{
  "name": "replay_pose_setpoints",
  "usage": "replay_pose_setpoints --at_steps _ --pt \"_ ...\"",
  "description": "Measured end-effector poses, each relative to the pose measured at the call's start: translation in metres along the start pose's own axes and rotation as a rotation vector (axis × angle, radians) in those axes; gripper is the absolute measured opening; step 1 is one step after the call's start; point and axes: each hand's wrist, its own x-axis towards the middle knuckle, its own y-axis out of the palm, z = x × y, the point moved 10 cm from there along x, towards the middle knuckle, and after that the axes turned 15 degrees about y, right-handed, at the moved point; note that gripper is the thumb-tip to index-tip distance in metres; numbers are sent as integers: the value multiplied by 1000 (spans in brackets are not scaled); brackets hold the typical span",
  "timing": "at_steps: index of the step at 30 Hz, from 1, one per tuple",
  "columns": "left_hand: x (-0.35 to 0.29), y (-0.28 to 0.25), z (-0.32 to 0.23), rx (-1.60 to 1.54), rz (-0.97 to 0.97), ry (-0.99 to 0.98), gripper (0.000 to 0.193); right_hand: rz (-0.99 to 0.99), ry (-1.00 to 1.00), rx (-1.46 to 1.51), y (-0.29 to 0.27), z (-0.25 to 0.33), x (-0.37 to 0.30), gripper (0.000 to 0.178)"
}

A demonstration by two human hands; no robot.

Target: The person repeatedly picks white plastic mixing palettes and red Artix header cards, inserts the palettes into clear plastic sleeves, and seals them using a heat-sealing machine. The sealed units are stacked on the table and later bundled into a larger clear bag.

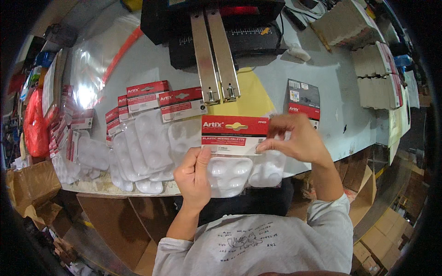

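Note:
In front of me is a white plastic paint palette (228,174) with round wells, in a clear bag topped by a red, black and white header card (235,138). My left hand (193,178) pinches the card's lower left corner, thumb on top. At the card's right edge, my right hand (294,138) grips with thumb and fingers closed. Behind its wrist lies another bagged palette (267,172), partly covered. To the left, several carded palettes (149,142) overlap in a pile. Just beyond the card stand the two metal arms (216,55) of a black machine (159,20).
A yellow sheet (253,89) lies under the metal arms. One grey and red card (303,94) rests to the right, with stacked header cards (368,62) past it. More carded palettes (83,147) fill the far left, near an orange bag (37,124). Cardboard boxes (32,184) stand below the table edge.

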Motion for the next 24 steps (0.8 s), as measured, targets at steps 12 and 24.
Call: replay_pose_setpoints --at_steps 12,24 --pt "-8 -5 14 88 2 -52 28 406 351 715 67 -47 -17 18" --pt "43 12 70 137 -67 -33 30 61 238 972 51 -56 56 17"
